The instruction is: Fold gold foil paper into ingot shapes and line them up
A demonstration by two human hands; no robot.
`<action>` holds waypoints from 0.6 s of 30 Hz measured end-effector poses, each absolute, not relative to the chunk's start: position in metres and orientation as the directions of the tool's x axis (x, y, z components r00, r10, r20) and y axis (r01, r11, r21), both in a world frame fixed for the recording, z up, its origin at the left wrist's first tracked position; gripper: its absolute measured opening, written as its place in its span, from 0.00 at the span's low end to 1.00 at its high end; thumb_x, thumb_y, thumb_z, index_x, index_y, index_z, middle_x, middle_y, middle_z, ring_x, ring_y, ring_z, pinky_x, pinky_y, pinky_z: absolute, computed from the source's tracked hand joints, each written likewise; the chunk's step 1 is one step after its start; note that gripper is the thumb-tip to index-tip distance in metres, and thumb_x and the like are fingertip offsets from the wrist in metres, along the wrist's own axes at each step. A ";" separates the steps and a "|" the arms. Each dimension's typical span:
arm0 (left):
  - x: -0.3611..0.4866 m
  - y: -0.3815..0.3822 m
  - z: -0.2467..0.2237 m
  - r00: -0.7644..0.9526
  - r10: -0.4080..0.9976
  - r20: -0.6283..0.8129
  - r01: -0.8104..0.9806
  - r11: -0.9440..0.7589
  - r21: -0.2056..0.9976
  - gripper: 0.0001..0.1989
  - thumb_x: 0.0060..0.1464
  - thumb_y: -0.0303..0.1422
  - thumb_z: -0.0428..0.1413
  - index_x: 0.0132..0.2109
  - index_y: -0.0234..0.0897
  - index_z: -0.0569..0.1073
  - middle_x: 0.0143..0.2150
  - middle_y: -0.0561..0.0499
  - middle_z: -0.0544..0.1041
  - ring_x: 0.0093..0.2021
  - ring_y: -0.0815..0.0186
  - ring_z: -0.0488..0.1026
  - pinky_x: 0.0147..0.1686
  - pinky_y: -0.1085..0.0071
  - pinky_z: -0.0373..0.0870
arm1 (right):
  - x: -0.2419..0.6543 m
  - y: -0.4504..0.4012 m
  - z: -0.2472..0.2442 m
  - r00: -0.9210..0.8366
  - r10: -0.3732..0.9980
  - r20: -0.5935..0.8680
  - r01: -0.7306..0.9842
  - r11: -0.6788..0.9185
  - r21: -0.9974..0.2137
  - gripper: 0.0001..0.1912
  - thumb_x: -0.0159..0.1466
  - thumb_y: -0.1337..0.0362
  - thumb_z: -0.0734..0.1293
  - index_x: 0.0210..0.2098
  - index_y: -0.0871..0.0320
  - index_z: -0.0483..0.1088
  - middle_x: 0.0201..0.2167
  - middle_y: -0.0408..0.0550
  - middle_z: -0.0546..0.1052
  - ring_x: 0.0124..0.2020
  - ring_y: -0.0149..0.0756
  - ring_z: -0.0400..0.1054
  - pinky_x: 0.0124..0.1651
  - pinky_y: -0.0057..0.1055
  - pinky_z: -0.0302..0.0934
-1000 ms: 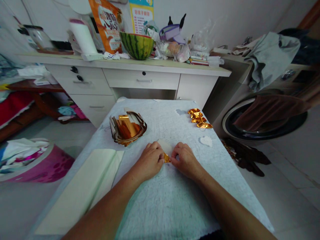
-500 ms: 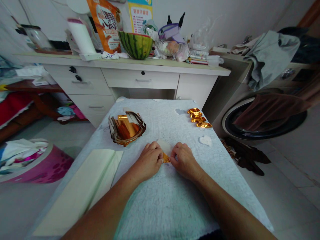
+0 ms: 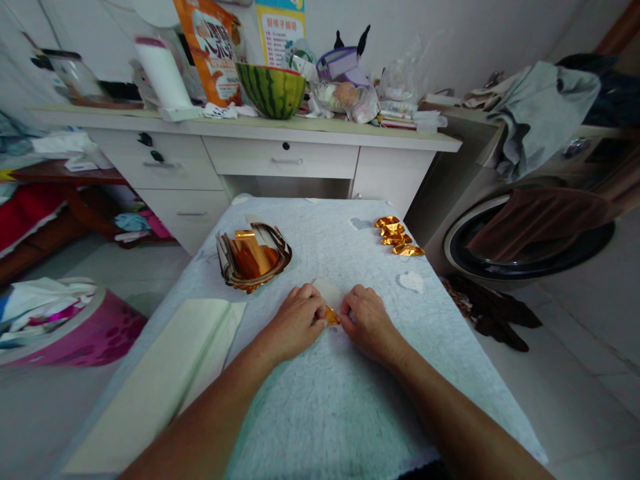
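Between my two hands lies a small folded piece of gold foil paper (image 3: 331,316), low over the cloth-covered table. My left hand (image 3: 299,318) pinches its left end with curled fingers. At the other end, my right hand (image 3: 369,321) is closed in a pinch too, its fingertips partly hidden. Beyond the foil, a pale round patch (image 3: 327,289) shows on the cloth. Several folded gold foil pieces (image 3: 395,235) lie in a row at the far right. A curled stack of gold foil sheets (image 3: 254,259) sits at the far left.
A cream folded sheet (image 3: 160,380) lies along the table's left side. Left of the table stands a pink bin (image 3: 110,327) filled with waste. Behind is a white counter (image 3: 280,160) bearing a cut watermelon (image 3: 273,90). A washing machine (image 3: 465,173) stands at right.
Both hands stay almost in place on the gold foil paper, with only a very slight shift of the fingers. Everything else is unchanged.
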State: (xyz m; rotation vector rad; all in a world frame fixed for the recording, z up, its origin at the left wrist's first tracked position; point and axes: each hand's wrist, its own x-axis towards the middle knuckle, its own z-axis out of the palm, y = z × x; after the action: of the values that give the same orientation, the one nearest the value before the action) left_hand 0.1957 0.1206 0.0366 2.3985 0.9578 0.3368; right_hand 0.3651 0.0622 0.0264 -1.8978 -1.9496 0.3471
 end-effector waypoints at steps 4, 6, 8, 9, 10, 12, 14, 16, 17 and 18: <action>0.197 0.121 0.035 0.708 0.705 0.023 0.579 -0.600 0.552 0.04 0.51 0.26 0.54 0.29 0.37 0.67 0.38 0.51 0.67 0.42 0.63 0.64 0.42 0.66 0.61 | 0.365 0.062 0.024 -0.014 0.994 0.107 0.898 0.060 -0.435 0.03 0.58 0.69 0.67 0.33 0.57 0.69 0.36 0.48 0.69 0.38 0.38 0.58 0.41 0.33 0.49; 0.197 0.122 0.034 0.704 0.710 0.023 0.584 -0.597 0.551 0.04 0.51 0.26 0.54 0.29 0.37 0.67 0.38 0.51 0.67 0.41 0.63 0.64 0.42 0.66 0.61 | 0.364 0.061 0.024 -0.024 0.995 0.097 0.907 0.063 -0.417 0.03 0.59 0.69 0.66 0.33 0.56 0.70 0.36 0.48 0.68 0.39 0.39 0.58 0.41 0.33 0.48; 0.198 0.122 0.033 0.701 0.713 0.029 0.585 -0.598 0.549 0.04 0.51 0.27 0.54 0.29 0.37 0.67 0.38 0.51 0.67 0.41 0.63 0.64 0.42 0.66 0.61 | 0.363 0.059 0.025 -0.028 0.995 0.096 0.916 0.064 -0.395 0.02 0.61 0.68 0.65 0.34 0.57 0.70 0.37 0.49 0.68 0.39 0.39 0.57 0.41 0.34 0.49; 0.198 0.122 0.032 0.700 0.713 0.033 0.584 -0.599 0.548 0.04 0.51 0.27 0.54 0.29 0.38 0.67 0.38 0.51 0.67 0.41 0.63 0.64 0.42 0.66 0.61 | 0.362 0.059 0.026 -0.031 0.995 0.098 0.920 0.067 -0.386 0.02 0.62 0.67 0.64 0.34 0.57 0.70 0.37 0.49 0.68 0.39 0.39 0.57 0.42 0.34 0.49; 0.198 0.122 0.032 0.699 0.714 0.036 0.584 -0.599 0.548 0.04 0.52 0.27 0.54 0.29 0.38 0.67 0.38 0.51 0.67 0.41 0.63 0.64 0.42 0.67 0.61 | 0.361 0.058 0.027 -0.034 0.994 0.101 0.923 0.069 -0.378 0.03 0.62 0.65 0.64 0.34 0.57 0.69 0.36 0.49 0.67 0.39 0.40 0.57 0.42 0.35 0.49; 0.198 0.121 0.032 0.697 0.716 0.034 0.588 -0.598 0.545 0.04 0.51 0.26 0.54 0.29 0.38 0.67 0.38 0.50 0.67 0.41 0.63 0.64 0.42 0.67 0.61 | 0.358 0.056 0.029 -0.032 0.994 0.102 0.930 0.067 -0.361 0.06 0.63 0.60 0.65 0.34 0.57 0.69 0.37 0.50 0.67 0.40 0.41 0.57 0.42 0.36 0.49; 0.198 0.121 0.032 0.696 0.718 0.028 0.593 -0.596 0.541 0.04 0.51 0.26 0.54 0.29 0.37 0.67 0.39 0.50 0.67 0.41 0.63 0.63 0.42 0.67 0.61 | 0.356 0.056 0.031 -0.025 0.995 0.098 0.941 0.057 -0.333 0.09 0.62 0.58 0.65 0.34 0.57 0.68 0.37 0.51 0.67 0.40 0.42 0.57 0.41 0.36 0.49; 0.199 0.121 0.031 0.697 0.716 0.028 0.594 -0.599 0.538 0.04 0.51 0.26 0.54 0.29 0.37 0.67 0.39 0.50 0.67 0.41 0.63 0.63 0.42 0.66 0.61 | 0.354 0.056 0.031 -0.016 0.996 0.087 0.952 0.042 -0.305 0.09 0.62 0.58 0.66 0.34 0.57 0.68 0.38 0.52 0.67 0.40 0.42 0.57 0.41 0.36 0.49; 0.199 0.121 0.031 0.699 0.715 0.029 0.592 -0.601 0.537 0.04 0.52 0.27 0.54 0.29 0.37 0.68 0.39 0.50 0.67 0.41 0.63 0.63 0.42 0.66 0.61 | 0.354 0.056 0.031 -0.012 0.997 0.082 0.954 0.036 -0.297 0.09 0.62 0.58 0.66 0.34 0.57 0.67 0.38 0.52 0.67 0.40 0.42 0.57 0.41 0.36 0.49; 0.199 0.121 0.031 0.700 0.714 0.030 0.591 -0.603 0.536 0.04 0.52 0.27 0.53 0.30 0.38 0.68 0.39 0.50 0.67 0.41 0.63 0.63 0.42 0.66 0.61 | 0.354 0.056 0.031 -0.007 0.997 0.079 0.954 0.030 -0.298 0.08 0.61 0.58 0.66 0.35 0.57 0.67 0.38 0.51 0.67 0.40 0.42 0.57 0.41 0.36 0.49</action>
State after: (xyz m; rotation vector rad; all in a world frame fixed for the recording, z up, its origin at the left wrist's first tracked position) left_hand 0.1986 0.1209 0.0312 2.4121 1.0004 0.3308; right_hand 0.3537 0.0562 0.0315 -2.0054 -2.0440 0.2314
